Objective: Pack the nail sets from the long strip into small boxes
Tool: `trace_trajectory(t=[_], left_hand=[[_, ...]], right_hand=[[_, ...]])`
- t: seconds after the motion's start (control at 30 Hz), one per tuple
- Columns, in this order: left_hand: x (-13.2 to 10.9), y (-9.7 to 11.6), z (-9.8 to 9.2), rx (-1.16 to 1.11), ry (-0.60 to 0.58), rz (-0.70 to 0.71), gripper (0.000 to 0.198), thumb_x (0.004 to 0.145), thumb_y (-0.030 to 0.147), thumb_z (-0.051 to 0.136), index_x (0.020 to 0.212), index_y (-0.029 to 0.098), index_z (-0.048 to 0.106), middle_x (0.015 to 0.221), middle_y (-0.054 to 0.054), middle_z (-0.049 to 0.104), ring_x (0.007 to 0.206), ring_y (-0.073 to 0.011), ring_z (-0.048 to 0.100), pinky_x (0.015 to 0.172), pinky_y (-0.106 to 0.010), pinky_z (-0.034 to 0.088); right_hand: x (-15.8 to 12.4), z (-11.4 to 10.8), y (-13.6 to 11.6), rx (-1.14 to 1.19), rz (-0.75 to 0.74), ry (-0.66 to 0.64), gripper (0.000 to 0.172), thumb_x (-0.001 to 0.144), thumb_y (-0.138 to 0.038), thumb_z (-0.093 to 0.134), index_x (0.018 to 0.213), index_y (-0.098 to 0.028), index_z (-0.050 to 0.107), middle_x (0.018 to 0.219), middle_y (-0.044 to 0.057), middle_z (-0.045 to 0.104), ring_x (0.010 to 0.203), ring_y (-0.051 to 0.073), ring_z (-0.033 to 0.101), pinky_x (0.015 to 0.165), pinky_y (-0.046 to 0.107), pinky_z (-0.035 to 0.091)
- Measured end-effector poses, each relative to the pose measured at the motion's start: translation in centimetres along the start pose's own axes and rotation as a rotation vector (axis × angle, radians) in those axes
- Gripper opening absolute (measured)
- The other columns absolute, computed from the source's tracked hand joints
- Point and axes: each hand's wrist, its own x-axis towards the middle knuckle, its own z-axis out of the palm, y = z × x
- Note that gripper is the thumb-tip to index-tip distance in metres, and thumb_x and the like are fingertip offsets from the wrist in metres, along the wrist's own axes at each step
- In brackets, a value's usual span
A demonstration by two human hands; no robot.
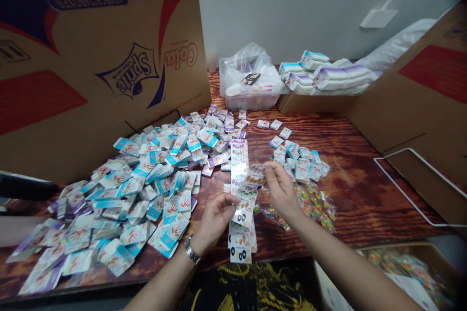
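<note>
A long column of printed nail-sticker cards [239, 204] lies across the middle of the wooden table [365, 194], its lower end hanging near my body. My left hand [215, 218], wearing a metal wristwatch [191, 249], pinches the column's left edge. My right hand [280, 192] grips a small card [256, 175] against the column's right side. A large loose heap of blue-and-white packets [146, 189] spreads left of my hands. A smaller heap [295, 163] lies just beyond my right hand, beside a clear bag of colourful sheets [312, 206].
A plastic bin [251, 99] holding a clear bag stands at the back, beside stacked white-and-purple packs [323, 73] on a cardboard box. Cardboard sheets [91, 63] rise at the left and right. A white wire frame [412, 187] lies at right; a box of colourful sheets [404, 272] sits below the table.
</note>
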Motion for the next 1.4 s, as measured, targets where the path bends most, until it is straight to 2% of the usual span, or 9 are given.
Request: trace_trajectory(t=[0.2,0.4,0.57,0.67,0.83,0.93,1.13,1.3,1.4], left_hand=[[0.2,0.0,0.2,-0.004,0.064,-0.034,0.020,0.075,0.021,0.063,0.094,0.016,0.065,0.085,-0.004,0.067,0.072,-0.0130,0.058,0.067,-0.024,0.044],[0.2,1.3,1.1,-0.387,0.116,-0.118,0.024,0.064,0.021,0.074,0.085,0.014,0.064,0.079,-0.003,0.067,0.071,-0.0122,0.061,0.067,-0.022,0.045],[0.0,1.7,1.2,-0.570,0.173,-0.133,0.028,0.065,0.021,0.076,0.084,0.017,0.055,0.071,0.004,0.062,0.063,-0.0061,0.057,0.061,-0.016,0.043],[0.1,1.6,1.2,-0.490,0.182,-0.115,0.041,0.061,0.016,0.078,0.091,0.018,0.051,0.069,0.005,0.062,0.062,-0.0069,0.058,0.062,-0.017,0.043],[0.1,1.3,0.9,-0.343,0.180,0.070,0.036,0.071,0.020,0.070,0.098,0.020,0.046,0.090,-0.002,0.066,0.076,-0.0131,0.063,0.069,-0.024,0.047],[-0.1,1.2,0.9,-0.285,0.121,0.092,0.034,0.074,0.021,0.068,0.100,0.021,0.045,0.094,-0.004,0.066,0.080,-0.0155,0.063,0.071,-0.027,0.048],[-0.7,2.0,1.1,-0.333,0.096,0.060,0.032,0.079,0.029,0.064,0.103,0.021,0.045,0.097,-0.004,0.065,0.086,-0.0152,0.062,0.077,-0.028,0.047],[-0.6,2.0,0.9,-0.163,0.067,0.122,0.035,0.075,0.020,0.068,0.103,0.021,0.047,0.101,-0.003,0.062,0.097,-0.0150,0.059,0.084,-0.026,0.045],[-0.4,1.8,0.7,-0.134,0.045,0.111,0.036,0.075,0.018,0.066,0.106,0.021,0.048,0.104,-0.005,0.062,0.097,-0.0158,0.059,0.083,-0.027,0.046]], right_hand=[[-0.5,-0.1,-1.1,-0.006,-0.107,-0.186,0.018,0.096,-0.029,0.037,0.096,-0.022,0.053,0.082,0.002,0.061,0.079,0.015,0.060,0.069,0.026,0.049],[-2.6,0.2,-0.9,-0.086,-0.648,-0.503,0.017,0.094,-0.017,0.038,0.105,-0.020,0.050,0.094,0.007,0.066,0.093,0.016,0.062,0.081,0.030,0.052],[-3.0,0.2,-0.9,-0.175,-0.773,-0.526,0.017,0.092,-0.012,0.037,0.100,-0.019,0.050,0.090,0.006,0.065,0.091,0.015,0.061,0.081,0.030,0.052],[-3.4,0.1,-1.2,-0.185,-0.707,-0.554,0.018,0.091,-0.013,0.038,0.098,-0.018,0.054,0.091,0.007,0.063,0.087,0.014,0.060,0.074,0.027,0.052],[-3.3,0.9,-1.1,-0.264,-0.263,-0.240,0.011,0.091,-0.019,0.045,0.093,-0.020,0.056,0.082,0.005,0.058,0.080,0.018,0.057,0.071,0.031,0.048],[-2.7,1.4,-0.6,-0.312,-0.165,-0.179,0.010,0.091,-0.022,0.047,0.091,-0.020,0.057,0.088,0.007,0.056,0.082,0.019,0.056,0.071,0.032,0.047],[-2.3,1.6,-0.1,-0.247,-0.223,-0.247,0.009,0.090,-0.018,0.047,0.092,-0.021,0.055,0.091,0.006,0.059,0.085,0.018,0.056,0.075,0.031,0.046],[-1.8,1.1,-0.1,-0.243,-0.112,-0.318,0.027,0.086,-0.020,0.055,0.112,-0.021,0.054,0.100,0.006,0.061,0.084,0.018,0.057,0.073,0.031,0.047],[-1.3,0.9,-0.1,-0.221,-0.091,-0.408,0.020,0.086,-0.019,0.054,0.106,-0.022,0.060,0.095,0.004,0.063,0.085,0.017,0.059,0.073,0.031,0.047]])
